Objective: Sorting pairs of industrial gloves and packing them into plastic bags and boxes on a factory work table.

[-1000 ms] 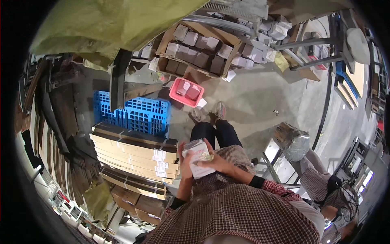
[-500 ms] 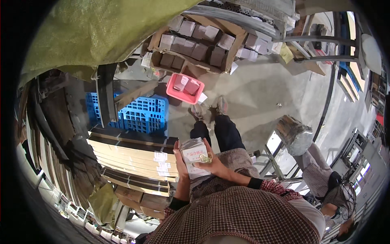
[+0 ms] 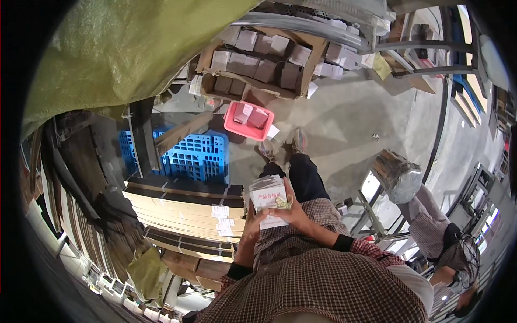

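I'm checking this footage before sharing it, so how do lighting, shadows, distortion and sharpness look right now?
Head view: the paper stack looks fairly sharp; head view: soft shadows cross the grey floor, and a white patch right of the legs looks washed out; head view: fisheye distortion bows the long grey bar near the top, and the corners go black.

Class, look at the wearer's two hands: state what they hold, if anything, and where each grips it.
A stack of white papers: the left hand grips its left edge, the right hand its right edge, thumbs over the front.
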A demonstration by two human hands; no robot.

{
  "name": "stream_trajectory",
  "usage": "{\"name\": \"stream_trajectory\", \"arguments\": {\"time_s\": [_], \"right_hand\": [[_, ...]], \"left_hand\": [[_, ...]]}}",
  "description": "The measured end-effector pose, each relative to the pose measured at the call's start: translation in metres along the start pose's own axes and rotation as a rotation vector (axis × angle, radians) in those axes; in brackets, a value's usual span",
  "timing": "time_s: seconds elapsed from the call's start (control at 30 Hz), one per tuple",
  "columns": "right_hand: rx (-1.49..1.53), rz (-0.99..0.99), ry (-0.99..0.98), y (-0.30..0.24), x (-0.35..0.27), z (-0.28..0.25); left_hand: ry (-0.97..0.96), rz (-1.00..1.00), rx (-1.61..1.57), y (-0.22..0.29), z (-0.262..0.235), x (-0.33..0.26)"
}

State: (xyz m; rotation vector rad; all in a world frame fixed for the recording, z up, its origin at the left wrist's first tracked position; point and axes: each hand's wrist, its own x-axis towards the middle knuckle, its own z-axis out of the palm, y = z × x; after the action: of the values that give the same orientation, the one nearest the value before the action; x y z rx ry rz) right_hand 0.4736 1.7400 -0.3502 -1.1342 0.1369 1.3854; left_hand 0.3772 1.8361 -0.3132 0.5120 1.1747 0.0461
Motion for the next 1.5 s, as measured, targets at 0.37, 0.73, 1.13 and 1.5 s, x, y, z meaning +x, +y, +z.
{"name": "stream_trajectory", "arguments": {"time_s": [0.37,0.73,1.13,1.5], "right_hand": [[-0.068,0.059,0.048,-0.032,-0.005,-0.007],[0.044,0.273,-0.068,-0.015,-0.009,-0.022],[-0.445,0.183,-0.3,-0.082,0.028,-0.05],[-0.484,0.321,-0.622,-0.124,0.163,-0.069]], "left_hand": [[-0.01,0.054,-0.091,-0.009,-0.003,0.01],[0.021,0.046,-0.096,-0.009,-0.008,0.013],[-0.209,0.005,0.132,-0.029,-0.017,0.02],[-0.211,0.279,0.147,0.009,0.017,0.136]]}}
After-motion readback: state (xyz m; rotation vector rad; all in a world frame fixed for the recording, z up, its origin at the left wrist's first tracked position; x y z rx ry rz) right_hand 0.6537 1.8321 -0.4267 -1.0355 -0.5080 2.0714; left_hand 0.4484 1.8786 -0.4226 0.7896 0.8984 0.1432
